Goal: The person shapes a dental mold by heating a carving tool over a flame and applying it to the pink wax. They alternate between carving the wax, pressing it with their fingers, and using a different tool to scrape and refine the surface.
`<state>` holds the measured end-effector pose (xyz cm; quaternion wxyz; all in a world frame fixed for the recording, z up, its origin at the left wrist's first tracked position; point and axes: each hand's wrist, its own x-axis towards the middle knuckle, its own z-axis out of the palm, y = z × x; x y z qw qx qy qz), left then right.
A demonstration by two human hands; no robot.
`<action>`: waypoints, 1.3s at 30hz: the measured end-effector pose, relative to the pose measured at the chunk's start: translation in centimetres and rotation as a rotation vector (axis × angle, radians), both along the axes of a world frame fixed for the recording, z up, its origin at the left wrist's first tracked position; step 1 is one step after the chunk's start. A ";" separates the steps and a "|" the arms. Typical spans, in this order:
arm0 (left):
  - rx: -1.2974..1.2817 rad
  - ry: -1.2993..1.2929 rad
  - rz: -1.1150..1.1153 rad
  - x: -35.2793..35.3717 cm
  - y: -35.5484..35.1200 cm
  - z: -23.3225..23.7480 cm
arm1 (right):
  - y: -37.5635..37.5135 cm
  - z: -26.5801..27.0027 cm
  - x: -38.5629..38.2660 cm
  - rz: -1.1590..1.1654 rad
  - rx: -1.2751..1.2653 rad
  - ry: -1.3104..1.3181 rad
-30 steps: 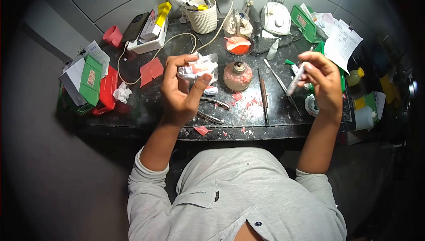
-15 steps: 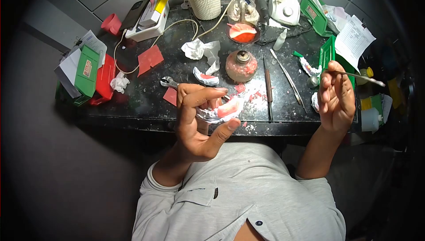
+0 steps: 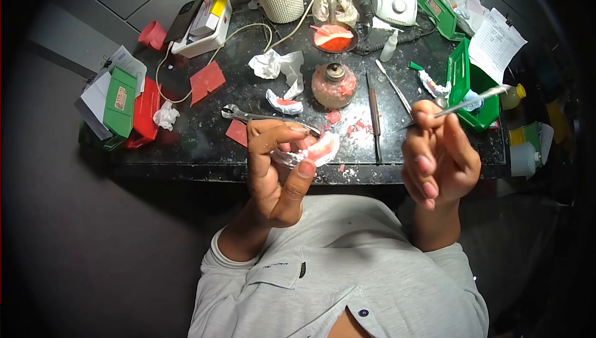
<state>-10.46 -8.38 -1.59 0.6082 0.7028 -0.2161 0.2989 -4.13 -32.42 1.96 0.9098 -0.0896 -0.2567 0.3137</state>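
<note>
My left hand point(image 3: 273, 180) is closed around a white plaster dental cast point(image 3: 324, 149) with pink wax along it, held above the bench's front edge. The fingers and thumb cover part of the cast. Over to the right, my right hand point(image 3: 444, 161) pinches a slim metal wax carver point(image 3: 475, 101) between thumb and fingertips. Its paler end points up and right, towards the green boxes. Behind the cast, a second small white cast point(image 3: 284, 102) with pink wax lies on the bench, beside metal pliers point(image 3: 239, 113).
A wax-spattered spirit burner point(image 3: 334, 86) stands mid-bench, behind pink scraps. Right of it lie a brown-handled tool point(image 3: 374, 111) and a thin pale instrument point(image 3: 392, 88). A pink wax dish point(image 3: 335, 41) sits further back. Green boxes point(image 3: 459, 77) flank the right, and a red box point(image 3: 147, 114) the left.
My right hand has moved left and slightly down, turning the carver so its outer end tips upward. My left hand keeps hold of the cast, with a slight shift. The camera view has moved a little.
</note>
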 end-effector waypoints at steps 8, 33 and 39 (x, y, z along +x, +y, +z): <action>-0.207 0.104 -0.109 0.4 -0.4 0.0 | 1.6 -0.5 0.1 -0.351 -0.509 -0.311; 0.002 0.038 -0.070 -0.7 -0.1 0.6 | 4.3 0.8 -1.9 -1.121 -0.837 -1.203; -0.017 0.050 -0.083 -0.7 0.0 0.7 | 4.2 0.6 -2.1 -1.124 -0.914 -1.203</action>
